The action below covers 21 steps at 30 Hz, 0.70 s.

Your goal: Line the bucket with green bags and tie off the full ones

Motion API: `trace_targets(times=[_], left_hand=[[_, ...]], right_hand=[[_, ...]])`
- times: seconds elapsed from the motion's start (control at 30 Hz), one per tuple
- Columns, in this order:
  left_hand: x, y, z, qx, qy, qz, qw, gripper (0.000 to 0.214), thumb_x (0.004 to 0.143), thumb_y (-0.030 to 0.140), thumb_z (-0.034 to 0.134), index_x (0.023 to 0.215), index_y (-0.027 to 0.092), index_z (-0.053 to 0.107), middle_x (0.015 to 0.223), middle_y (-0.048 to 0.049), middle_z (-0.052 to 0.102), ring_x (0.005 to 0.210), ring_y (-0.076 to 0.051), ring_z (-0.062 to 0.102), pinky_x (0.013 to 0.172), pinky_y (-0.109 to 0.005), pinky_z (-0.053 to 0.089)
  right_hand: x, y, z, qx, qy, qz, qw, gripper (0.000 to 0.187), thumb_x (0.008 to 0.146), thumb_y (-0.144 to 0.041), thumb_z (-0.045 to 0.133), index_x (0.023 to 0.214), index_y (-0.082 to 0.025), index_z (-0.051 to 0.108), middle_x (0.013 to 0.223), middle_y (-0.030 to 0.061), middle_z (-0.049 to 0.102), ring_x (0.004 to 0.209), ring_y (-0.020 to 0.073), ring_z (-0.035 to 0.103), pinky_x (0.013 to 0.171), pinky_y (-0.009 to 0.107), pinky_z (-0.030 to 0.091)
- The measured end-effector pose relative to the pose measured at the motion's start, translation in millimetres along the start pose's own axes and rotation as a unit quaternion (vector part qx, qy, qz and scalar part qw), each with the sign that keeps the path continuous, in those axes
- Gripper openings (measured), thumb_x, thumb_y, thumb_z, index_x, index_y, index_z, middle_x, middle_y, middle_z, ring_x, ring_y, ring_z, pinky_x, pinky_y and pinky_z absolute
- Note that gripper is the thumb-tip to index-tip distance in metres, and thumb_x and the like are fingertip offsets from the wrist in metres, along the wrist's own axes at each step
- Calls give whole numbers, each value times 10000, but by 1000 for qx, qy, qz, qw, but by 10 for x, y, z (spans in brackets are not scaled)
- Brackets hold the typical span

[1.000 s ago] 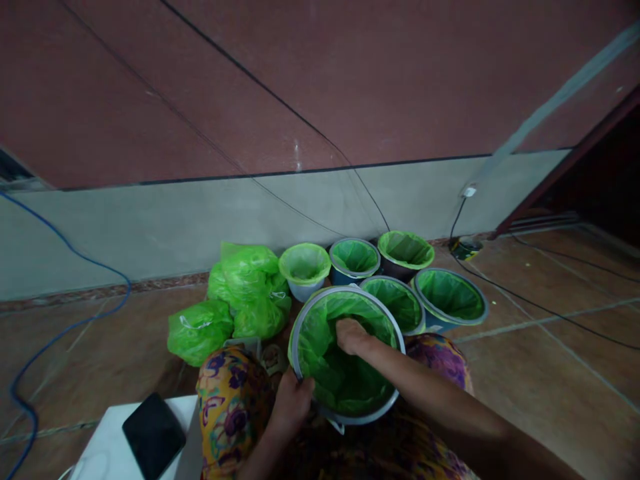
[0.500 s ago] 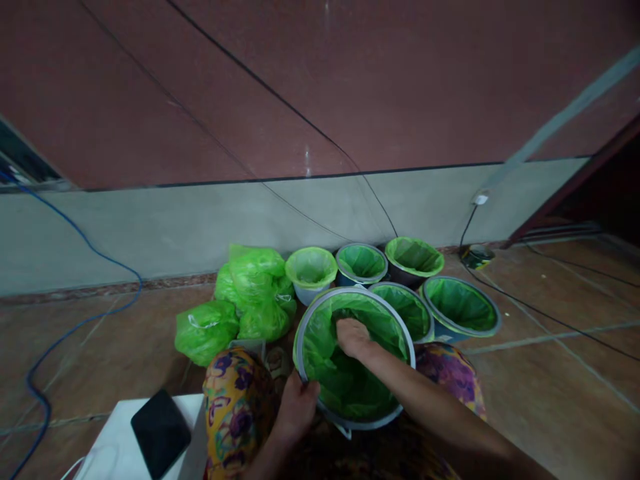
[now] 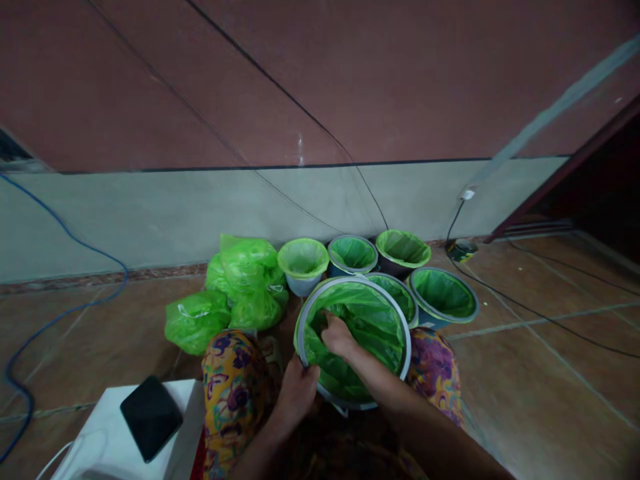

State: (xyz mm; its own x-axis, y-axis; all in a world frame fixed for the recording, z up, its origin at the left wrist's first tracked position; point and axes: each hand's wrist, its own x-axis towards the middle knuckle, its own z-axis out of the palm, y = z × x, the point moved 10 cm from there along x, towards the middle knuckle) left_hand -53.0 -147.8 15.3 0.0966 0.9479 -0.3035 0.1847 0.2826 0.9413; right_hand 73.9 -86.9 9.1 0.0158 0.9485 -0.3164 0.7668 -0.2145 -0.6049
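Between my knees a round bin [image 3: 301, 339] with a grey rim tilts towards me, lined with a green plastic bag [image 3: 373, 327]. My left hand [image 3: 301, 385] is closed round the bin's near left rim. Inside the bin, my right hand [image 3: 336, 335] has its fingers curled against the liner on the left side, with folds of green plastic around them; the fingertips are partly hidden. Beyond the bin stand several more bins lined in green, among them a white one [image 3: 303, 285] and a grey-rimmed one [image 3: 444, 295] at the right.
Stuffed green bags [image 3: 245, 280] lie on the floor at the left. A white box [image 3: 100, 427] with a dark flat device [image 3: 151, 418] on it is at my lower left. A blue cable [image 3: 65, 317] and a black cable [image 3: 530, 319] cross the tiles. A wall runs behind the bins.
My right hand has moved left inside the bin, closer to its left wall. The left hand keeps its hold on the rim. The whole view has shifted slightly.
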Motion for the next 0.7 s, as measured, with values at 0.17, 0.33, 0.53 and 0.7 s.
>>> trace_targets(times=[0.17, 0.33, 0.53, 0.7], left_hand=[[47, -75, 19, -8, 5, -1, 1000, 216, 630, 116, 540, 809, 164, 652, 641, 8, 619, 691, -176, 589, 630, -240, 463], [95, -204, 26, -25, -17, 5, 1000, 229, 652, 138, 518, 840, 142, 648, 696, -3, 642, 632, -140, 559, 594, -226, 452], [183, -430, -61, -61, 21, -49, 997, 189, 643, 167, 562, 808, 142, 652, 601, 6, 621, 592, -147, 571, 546, -221, 450], [330, -673, -117, -101, 63, -114, 986, 111, 629, 137, 569, 726, 144, 623, 532, 26, 564, 502, -121, 523, 484, -214, 421]], right_hand=[[-297, -2, 468, -15, -140, -2, 990, 402, 767, -60, 566, 1155, -94, 667, 1073, 140, 729, 1014, 241, 680, 833, 249, 501], [-392, -50, 276, -26, -87, -50, 995, 578, 766, -18, 517, 1339, -84, 553, 1269, 166, 653, 1187, 228, 608, 985, 257, 440], [-522, 356, 402, -159, -208, -19, 965, 302, 860, -200, 529, 1065, -115, 734, 1100, 175, 725, 1040, 275, 682, 885, 306, 494], [-300, 221, -82, -60, -39, -97, 993, 404, 922, -252, 460, 1291, -180, 608, 1250, 97, 675, 1162, 201, 620, 1001, 275, 431]])
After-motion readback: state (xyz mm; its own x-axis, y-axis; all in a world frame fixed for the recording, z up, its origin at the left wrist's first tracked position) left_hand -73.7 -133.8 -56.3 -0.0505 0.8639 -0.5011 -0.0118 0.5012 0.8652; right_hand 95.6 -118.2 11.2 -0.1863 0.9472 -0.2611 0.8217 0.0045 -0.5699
